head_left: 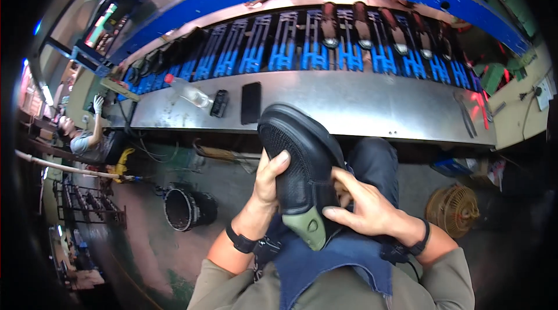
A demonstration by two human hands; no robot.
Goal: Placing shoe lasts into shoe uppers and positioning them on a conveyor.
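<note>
A black leather shoe (299,176) with a thick dark sole is held up over my lap, toe pointing away from me. Its near end shows a green shoe last (305,227) seated in the heel opening. My left hand (268,181) grips the shoe from the left, the thumb pressed on its textured side and the other fingers hidden beneath. On the other side, my right hand (363,205) is bent around the shoe near the heel, with thumb and fingers against the upper; some fingertips are hidden.
Across the steel bench (349,101) lie a phone (250,103), a small black device (219,104), a plastic bottle (189,91) and tongs (465,115). Behind runs a rack of blue forks (283,57) carrying several shoes (361,25). A bin (180,209) and a co-worker (87,141) are leftward.
</note>
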